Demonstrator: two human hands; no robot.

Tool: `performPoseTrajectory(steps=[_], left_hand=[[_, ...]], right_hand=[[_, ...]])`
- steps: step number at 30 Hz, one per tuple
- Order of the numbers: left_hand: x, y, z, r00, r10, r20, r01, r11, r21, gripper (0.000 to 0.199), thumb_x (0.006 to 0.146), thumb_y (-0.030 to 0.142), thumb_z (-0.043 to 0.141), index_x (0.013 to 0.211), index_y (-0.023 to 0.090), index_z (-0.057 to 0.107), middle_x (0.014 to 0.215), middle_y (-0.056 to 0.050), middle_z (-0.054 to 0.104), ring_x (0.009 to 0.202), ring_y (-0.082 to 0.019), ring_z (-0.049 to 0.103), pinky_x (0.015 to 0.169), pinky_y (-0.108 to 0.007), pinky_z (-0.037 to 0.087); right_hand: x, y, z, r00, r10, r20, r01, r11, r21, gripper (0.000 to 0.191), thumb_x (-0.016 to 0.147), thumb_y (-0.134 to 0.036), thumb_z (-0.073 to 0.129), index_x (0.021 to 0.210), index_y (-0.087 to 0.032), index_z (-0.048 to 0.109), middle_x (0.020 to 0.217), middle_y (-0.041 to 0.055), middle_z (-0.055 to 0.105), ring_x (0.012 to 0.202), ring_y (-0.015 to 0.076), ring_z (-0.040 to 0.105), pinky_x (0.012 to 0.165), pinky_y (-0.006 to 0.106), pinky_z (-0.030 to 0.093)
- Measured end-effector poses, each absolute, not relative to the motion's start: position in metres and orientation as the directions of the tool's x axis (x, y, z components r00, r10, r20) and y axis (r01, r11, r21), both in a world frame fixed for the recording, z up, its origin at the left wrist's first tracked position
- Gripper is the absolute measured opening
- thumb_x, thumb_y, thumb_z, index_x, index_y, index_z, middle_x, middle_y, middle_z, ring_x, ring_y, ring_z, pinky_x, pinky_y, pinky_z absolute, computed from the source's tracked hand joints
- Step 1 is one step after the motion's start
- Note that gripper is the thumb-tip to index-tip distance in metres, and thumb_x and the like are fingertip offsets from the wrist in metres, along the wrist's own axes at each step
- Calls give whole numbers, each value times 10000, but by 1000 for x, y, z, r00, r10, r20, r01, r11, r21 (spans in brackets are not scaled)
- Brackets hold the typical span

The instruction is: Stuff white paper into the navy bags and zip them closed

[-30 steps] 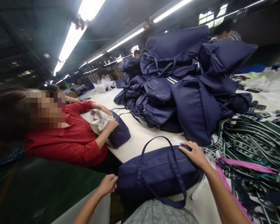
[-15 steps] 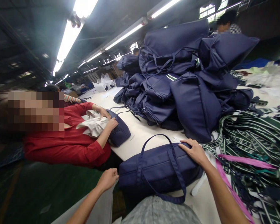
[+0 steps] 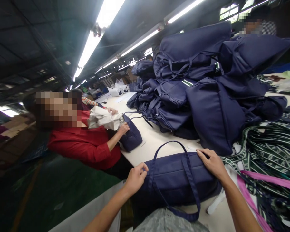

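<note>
The left hand (image 3: 136, 177) curls at one end of a navy bag (image 3: 170, 170) on the desk (image 3: 153, 138), any pinch hard to tell; the right hand (image 3: 212, 162) lies spread over its other end; beyond the bag, heaped bags (image 3: 214, 109); to its right, green straps (image 3: 268, 153)

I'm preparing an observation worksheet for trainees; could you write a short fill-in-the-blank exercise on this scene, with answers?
1. The left hand is at the left end of the navy bag, and the right hand is at its ____ end.
2. The colour of the nearest co-worker's shirt is ____.
3. The bright fabric strip lying by the green-and-white webbing is coloured ____.

Missing words: right; red; pink.
</note>
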State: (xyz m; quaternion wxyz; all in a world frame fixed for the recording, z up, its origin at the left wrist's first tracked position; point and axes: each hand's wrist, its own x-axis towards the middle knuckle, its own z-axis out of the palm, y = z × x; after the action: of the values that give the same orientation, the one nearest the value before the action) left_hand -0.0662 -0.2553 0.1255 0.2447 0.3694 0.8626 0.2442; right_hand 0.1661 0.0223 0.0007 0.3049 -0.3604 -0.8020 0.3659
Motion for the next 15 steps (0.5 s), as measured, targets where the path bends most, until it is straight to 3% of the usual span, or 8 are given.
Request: performPoseTrajectory(steps=[5,15], left_hand=[[-45,-222,119,-587,770,-249,435,559,706,151,741,113,475,780,194,596,445,56,504,428,-118,474,533,-233,334],[-26,-176,110,-578,748,-328,285,561,777,180,737,139,441,833,184,586,455,57,529,343,-89,442,420,-193,337]], right_hand=[[166,22,0,-542,805,242,350,478,-806,412,901,-546,438,966,-251,719,1010,55,721,975,279,609,917,438,450],[170,33,5,-501,830,244,392,469,-792,363,901,-477,452,881,-253,737,957,46,722,931,269,602,910,437,451]])
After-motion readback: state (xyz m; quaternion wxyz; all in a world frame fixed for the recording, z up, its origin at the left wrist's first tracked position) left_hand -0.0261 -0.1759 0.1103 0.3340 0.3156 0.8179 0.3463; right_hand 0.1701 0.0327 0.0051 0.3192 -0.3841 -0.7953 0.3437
